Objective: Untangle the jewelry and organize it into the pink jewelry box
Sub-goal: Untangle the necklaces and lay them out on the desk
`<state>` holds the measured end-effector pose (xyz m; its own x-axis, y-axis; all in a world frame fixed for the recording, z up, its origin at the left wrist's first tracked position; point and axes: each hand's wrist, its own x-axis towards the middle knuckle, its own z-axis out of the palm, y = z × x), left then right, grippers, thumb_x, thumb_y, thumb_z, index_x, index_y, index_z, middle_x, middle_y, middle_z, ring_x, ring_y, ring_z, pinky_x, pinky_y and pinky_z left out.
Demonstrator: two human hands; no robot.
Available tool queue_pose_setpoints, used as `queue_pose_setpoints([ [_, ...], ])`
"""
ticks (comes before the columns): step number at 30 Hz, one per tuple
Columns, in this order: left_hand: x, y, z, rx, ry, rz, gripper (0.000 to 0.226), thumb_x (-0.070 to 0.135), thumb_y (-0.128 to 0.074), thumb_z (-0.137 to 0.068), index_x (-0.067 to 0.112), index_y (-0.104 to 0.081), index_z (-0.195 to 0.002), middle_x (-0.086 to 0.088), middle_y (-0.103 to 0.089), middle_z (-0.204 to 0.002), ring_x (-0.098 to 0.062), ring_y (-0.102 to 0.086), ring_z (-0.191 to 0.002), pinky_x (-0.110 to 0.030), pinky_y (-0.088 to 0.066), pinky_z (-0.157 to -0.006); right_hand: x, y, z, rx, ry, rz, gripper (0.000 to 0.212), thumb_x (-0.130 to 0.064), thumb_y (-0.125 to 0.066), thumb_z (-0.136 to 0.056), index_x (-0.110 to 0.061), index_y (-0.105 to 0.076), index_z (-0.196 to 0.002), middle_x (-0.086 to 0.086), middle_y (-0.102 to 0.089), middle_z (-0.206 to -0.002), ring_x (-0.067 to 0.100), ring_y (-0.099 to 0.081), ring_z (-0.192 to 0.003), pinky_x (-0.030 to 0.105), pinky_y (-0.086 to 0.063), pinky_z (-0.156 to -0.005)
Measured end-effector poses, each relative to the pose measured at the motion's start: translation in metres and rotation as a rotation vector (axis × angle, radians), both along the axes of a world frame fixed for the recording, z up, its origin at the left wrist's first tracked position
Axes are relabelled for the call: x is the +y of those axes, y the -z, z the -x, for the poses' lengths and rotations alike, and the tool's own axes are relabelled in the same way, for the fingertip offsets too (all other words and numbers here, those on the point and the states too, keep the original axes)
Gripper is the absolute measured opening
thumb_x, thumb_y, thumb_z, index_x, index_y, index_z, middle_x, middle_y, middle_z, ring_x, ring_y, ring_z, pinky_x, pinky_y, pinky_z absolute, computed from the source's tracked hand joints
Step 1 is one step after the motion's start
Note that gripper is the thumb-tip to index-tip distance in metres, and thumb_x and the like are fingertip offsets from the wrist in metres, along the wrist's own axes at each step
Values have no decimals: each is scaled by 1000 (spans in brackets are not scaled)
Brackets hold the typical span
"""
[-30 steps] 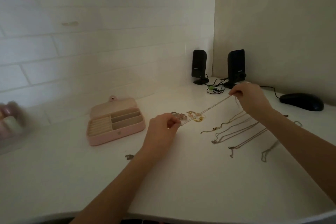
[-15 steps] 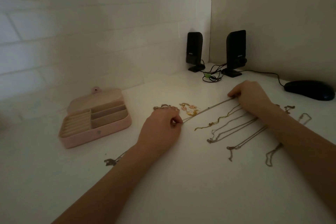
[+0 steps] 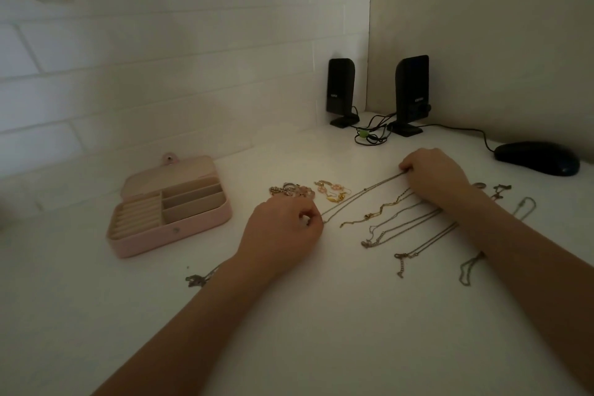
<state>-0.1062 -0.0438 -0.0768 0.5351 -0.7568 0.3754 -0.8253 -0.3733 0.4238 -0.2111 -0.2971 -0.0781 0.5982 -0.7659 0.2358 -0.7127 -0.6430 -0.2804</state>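
The pink jewelry box (image 3: 205, 222) lies open on the white desk (image 3: 321, 331) at the left, its beige compartments bare. A thin chain necklace (image 3: 360, 196) is stretched flat between my hands. My left hand (image 3: 283, 235) pinches its near end and my right hand (image 3: 434, 177) pinches its far end. Several other chains (image 3: 395, 225) lie in rows under my right forearm. Earrings (image 3: 332, 191) and a cluster of rings (image 3: 291, 190) rest just beyond my left hand. One more chain (image 3: 197, 280) pokes out beside my left forearm.
Two black speakers (image 3: 341, 92) (image 3: 412, 93) with tangled cables (image 3: 369, 135) stand in the back corner. A black mouse (image 3: 536, 157) sits at the far right. A white brick wall runs along the left and back.
Both hands have lowered the stretched chain from above the desk down onto its surface. The view has shifted left and closer.
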Motion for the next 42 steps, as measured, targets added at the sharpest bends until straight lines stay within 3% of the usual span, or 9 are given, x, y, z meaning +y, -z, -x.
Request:
queue_pose_setpoints([
  [5, 25, -10, -5, -50, -48, 105, 12, 25, -60, -84, 26, -71, -90, 8, -65, -93, -13, -56, -97, -26, -38, -83, 22, -13, 3, -168, -166, -61, 33, -10, -46, -95, -15, -58, -126, 7, -54, -133, 22, -49, -122, 27, -36, -100],
  [13, 111, 2, -29, 9, -197, -81, 22, 30, -58, -87, 26, -65, -107, 11, -61, -108, -12, -56, -107, -25, -39, -94, 118, -30, -20, -389, -583, -115, 19, -18, -58, -91, -23, -69, -105, -9, -68, -97, -4, -59, -85, 8, -43, -75],
  [17, 122, 1, -25, -7, -170, -43, 8, 24, -59, -89, 24, -66, -89, 6, -65, -78, -10, -57, -62, -22, -46, -58, 175, -27, -30, -266, -810, -178, 21, -23, -66, -86, -21, -69, -107, -9, -67, -96, 2, -59, -87, 12, -46, -72],
  [19, 119, 3, -27, -113, -163, -49, 9, 21, -58, -88, 24, -63, -82, 6, -63, -80, -9, -52, -69, -22, -40, -64, 196, -22, -37, -166, -863, -210, 30, -27, -68, -84, -22, -66, -114, -7, -67, -105, 4, -57, -93, 14, -44, -78],
  [23, 119, 9, -32, -47, -153, 7, 10, 19, -58, -89, 23, -58, -79, 9, -58, -81, -11, -56, -70, -21, -43, -62, 220, -14, -56, -39, -857, -243, 34, -33, -69, -82, -23, -65, -114, -3, -62, -114, 11, -55, -104, 24, -43, -87],
  [28, 136, 4, -38, 223, -241, 256, 9, 19, -60, -88, 23, -64, -81, 10, -64, -80, 0, -59, -76, -7, -39, -61, 225, -9, -69, -76, -854, -237, 13, -29, -68, -83, -18, -64, -89, 0, -55, -101, 13, -49, -89, 28, -42, -81],
  [33, 149, -1, -34, 307, -113, 56, 8, 31, -67, -82, 36, -66, -88, 21, -61, -87, 10, -55, -80, -8, -35, -66, 227, 0, -67, -24, -857, -125, 10, -30, -52, -93, -20, -52, -92, -1, -50, -101, 15, -42, -95, 31, -37, -86],
  [37, 148, -1, -35, 270, -61, 63, 8, 30, -72, -77, 32, -65, -82, 15, -62, -96, 2, -54, -91, -12, -39, -76, 224, -3, -64, -280, -792, -401, 10, -20, -48, -96, -17, -45, -87, -9, -55, -78, 1, -51, -71, 15, -39, -67],
  [42, 147, 4, -38, 224, -11, 39, 10, 19, -66, -83, 27, -60, -78, 14, -62, -99, -3, -55, -97, -16, -42, -82, 225, -10, -63, -524, -769, -785, 14, -11, -43, -98, -12, -43, -84, 0, -56, -66, 7, -53, -57, 14, -47, -59],
])
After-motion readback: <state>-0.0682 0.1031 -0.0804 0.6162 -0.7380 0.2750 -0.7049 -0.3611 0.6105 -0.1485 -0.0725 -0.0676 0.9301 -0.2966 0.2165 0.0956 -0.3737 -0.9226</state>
